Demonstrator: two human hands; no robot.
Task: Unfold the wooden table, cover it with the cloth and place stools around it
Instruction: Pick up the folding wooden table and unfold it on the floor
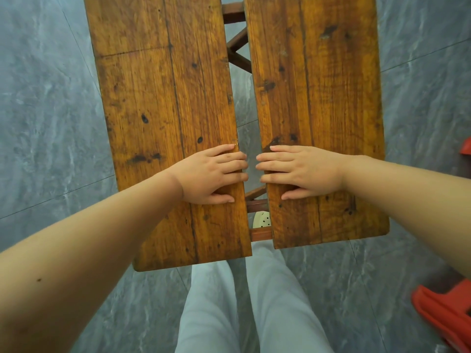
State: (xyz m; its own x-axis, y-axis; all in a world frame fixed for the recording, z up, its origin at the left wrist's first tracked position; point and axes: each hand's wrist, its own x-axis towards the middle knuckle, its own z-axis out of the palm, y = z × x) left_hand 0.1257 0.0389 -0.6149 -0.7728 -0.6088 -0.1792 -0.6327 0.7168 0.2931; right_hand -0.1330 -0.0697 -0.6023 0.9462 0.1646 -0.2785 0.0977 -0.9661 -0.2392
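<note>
Grey marbled floor tiles (51, 123) fill the background on every side. On them stands the wooden table (285, 110), seen from above, its top split into two long leaves running from near to far with an open gap between them.

The left leaf (163, 98) lies to the left of the gap. The left hand (214, 174) rests flat on its near part, palm down, with straight, slightly spread fingers that reach the leaf's inner edge and the thumb lying on the wood.

Through the gap show dark reddish frame bars (238, 50) under the top, a strip of floor, and near the close end a cream slipper with dark dots (262, 220). Pale trousers (211, 314) show just below the table's near edge.

The right hand (300, 171) mirrors the other, flat on the right leaf (326, 98) with straight fingers pointing at the gap, their tips at the inner edge. The two sets of fingertips are near each other but apart.

At the near right edge stands a red stool (446, 309), partly cut off, well apart from the table.
</note>
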